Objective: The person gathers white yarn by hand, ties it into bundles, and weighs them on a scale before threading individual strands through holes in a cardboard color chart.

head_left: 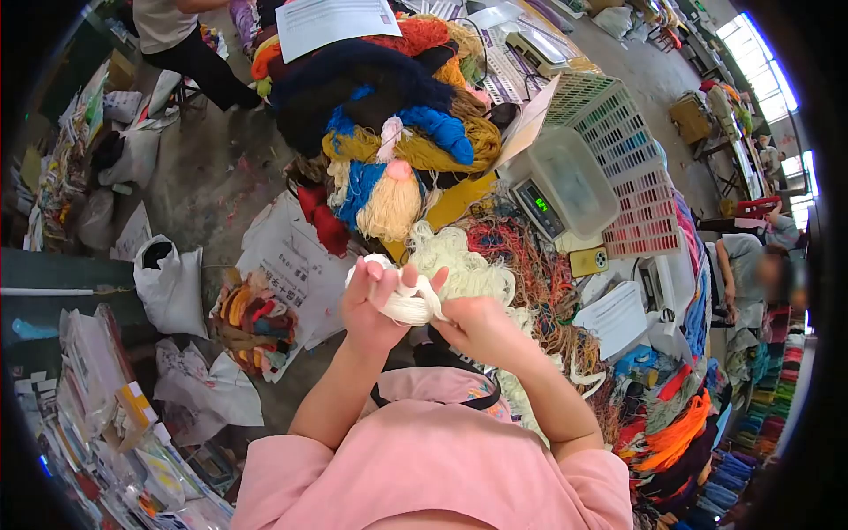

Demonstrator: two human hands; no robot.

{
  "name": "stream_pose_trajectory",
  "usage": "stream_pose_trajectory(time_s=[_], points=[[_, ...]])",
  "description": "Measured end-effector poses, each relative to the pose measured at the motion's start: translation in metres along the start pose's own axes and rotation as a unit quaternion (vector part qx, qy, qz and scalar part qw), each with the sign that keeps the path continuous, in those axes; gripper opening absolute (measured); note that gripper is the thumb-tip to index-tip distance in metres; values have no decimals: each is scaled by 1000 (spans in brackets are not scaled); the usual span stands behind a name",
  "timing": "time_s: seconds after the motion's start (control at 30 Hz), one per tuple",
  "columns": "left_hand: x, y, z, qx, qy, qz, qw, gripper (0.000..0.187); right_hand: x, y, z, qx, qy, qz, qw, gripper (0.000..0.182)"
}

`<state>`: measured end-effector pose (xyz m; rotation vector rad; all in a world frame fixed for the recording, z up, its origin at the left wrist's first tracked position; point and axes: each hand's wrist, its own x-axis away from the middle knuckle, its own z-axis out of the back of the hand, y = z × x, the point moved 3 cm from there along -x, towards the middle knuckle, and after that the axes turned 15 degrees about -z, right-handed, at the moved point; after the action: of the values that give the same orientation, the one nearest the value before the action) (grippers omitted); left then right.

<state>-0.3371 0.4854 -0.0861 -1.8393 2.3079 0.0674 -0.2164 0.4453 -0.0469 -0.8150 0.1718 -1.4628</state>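
Observation:
A looped bundle of white yarn (408,305) hangs between my two hands in front of my chest. My left hand (367,305) is under and around its left side, its fingers curled up through the loops. At the bundle's right end, my right hand (481,327) pinches the yarn with thumb and fingers. Just beyond lies a pile of cream yarn (464,265), with tangled red and brown threads (539,274) to its right. Blue, mustard and peach skeins (389,205) are heaped farther off.
A digital scale (539,208) carries a clear plastic tub (579,177) beside a white basket (636,203). A phone (589,261) and paper sheets (611,320) lie at the right. White sacks (172,291) stand on the floor at left. Other people are at the upper left and far right.

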Motion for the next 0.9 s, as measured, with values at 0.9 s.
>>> stream_pose_trajectory(time_s=[0.9], points=[[13, -41, -9, -293, -7, 251, 923, 79, 7, 13, -8, -639, -45, -139, 755, 15]])
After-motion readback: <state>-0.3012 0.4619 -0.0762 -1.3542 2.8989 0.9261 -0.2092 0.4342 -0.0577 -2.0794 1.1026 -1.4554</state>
